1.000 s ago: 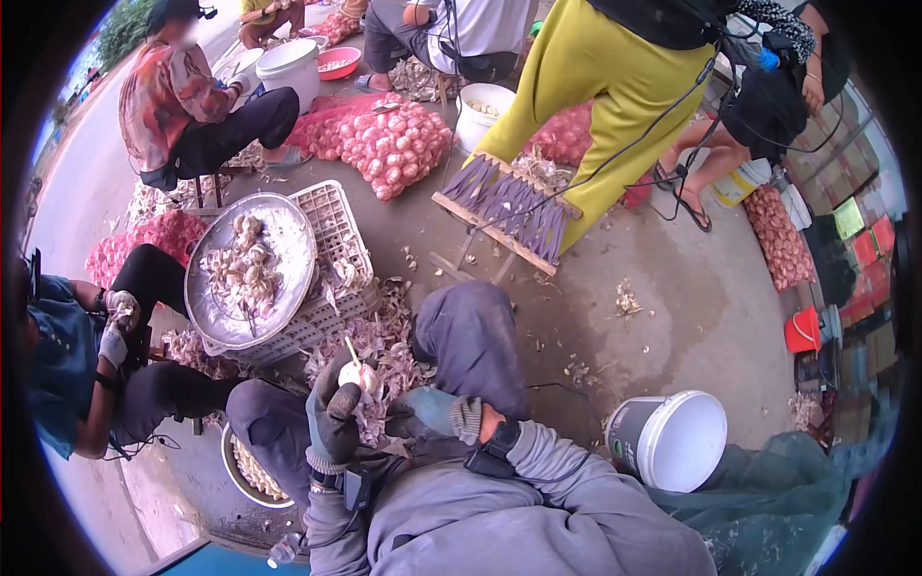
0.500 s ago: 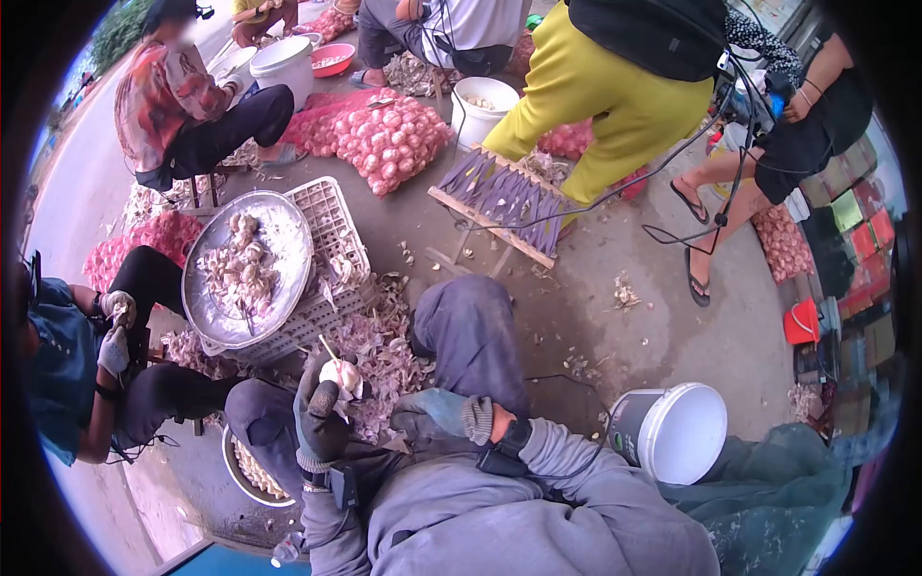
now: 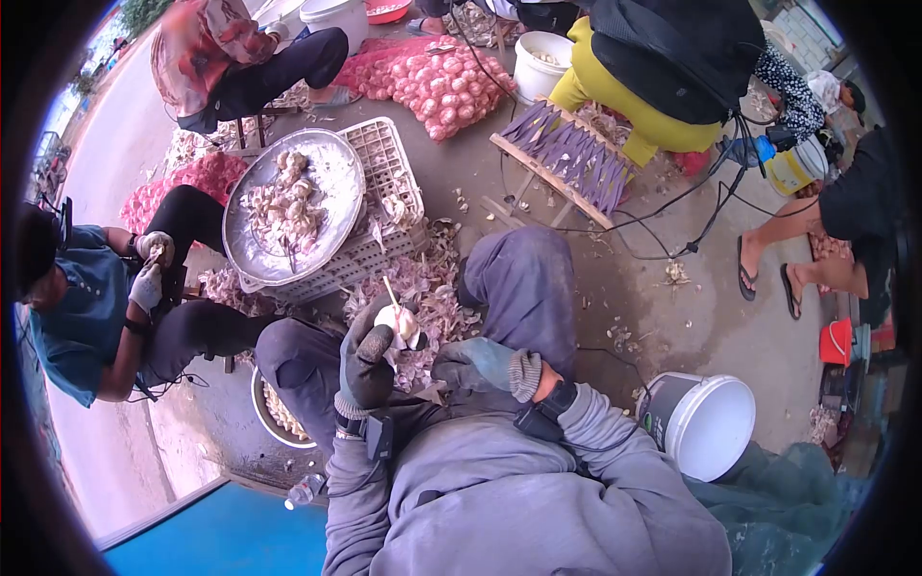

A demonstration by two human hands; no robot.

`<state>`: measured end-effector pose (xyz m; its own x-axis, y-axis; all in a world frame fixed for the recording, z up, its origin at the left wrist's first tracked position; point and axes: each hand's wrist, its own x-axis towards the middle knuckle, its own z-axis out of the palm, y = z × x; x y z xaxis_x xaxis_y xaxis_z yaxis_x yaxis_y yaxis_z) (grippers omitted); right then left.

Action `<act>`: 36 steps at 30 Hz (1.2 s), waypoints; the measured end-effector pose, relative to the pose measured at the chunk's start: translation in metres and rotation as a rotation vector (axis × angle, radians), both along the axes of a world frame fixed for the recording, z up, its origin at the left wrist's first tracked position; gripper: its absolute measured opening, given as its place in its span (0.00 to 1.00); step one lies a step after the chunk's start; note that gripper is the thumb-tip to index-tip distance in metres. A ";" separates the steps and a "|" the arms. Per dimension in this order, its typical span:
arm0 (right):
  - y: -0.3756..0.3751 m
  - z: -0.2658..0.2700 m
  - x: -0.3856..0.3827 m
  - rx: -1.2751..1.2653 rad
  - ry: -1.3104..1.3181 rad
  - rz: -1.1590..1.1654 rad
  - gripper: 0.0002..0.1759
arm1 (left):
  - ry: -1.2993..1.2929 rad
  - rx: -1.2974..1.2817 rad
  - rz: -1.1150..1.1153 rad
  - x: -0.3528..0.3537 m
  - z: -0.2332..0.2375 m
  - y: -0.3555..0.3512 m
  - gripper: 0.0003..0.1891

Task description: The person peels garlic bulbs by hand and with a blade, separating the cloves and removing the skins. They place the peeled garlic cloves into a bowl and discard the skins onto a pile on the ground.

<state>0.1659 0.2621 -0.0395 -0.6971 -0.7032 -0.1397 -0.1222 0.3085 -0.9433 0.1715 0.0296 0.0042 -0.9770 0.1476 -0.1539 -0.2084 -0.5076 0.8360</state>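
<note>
Soft, even daylight fills the scene from above. Shadows are faint and blurred, lying only close under the seated people and the crate (image 3: 384,163). The metal tray (image 3: 331,182) gives a pale sheen without hard glare, and the white bucket (image 3: 715,427) is nearly washed out inside. Focus is sharpest at the middle, where the garlic (image 3: 399,324) in the left hand (image 3: 370,360) shows crisp. The fisheye lens bends straight lines strongly toward the rim. A black ring frames the round picture, and detail near it turns soft, with thin colour fringes.
</note>
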 end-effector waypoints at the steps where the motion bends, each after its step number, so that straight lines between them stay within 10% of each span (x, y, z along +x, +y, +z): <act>1: 0.000 -0.002 0.000 -0.009 0.059 -0.015 0.17 | -0.002 -0.003 0.002 0.000 0.000 0.000 0.33; 17: 0.006 0.024 0.005 -0.097 -0.233 -0.054 0.23 | 0.037 -0.061 0.112 -0.002 0.008 -0.005 0.27; 26: -0.010 0.073 -0.045 -0.457 -0.896 -0.188 0.12 | 0.130 -0.077 0.167 -0.030 0.035 -0.059 0.37; 36: -0.080 0.069 -0.101 -0.594 -0.354 -0.079 0.10 | 0.132 -0.061 0.349 -0.049 0.054 -0.072 0.40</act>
<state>0.0649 0.1819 0.0290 -0.7326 -0.6802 0.0247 0.2254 -0.2767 -0.9342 0.1226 -0.0428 0.0577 -0.9790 -0.2029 -0.0215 0.0797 -0.4771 0.8752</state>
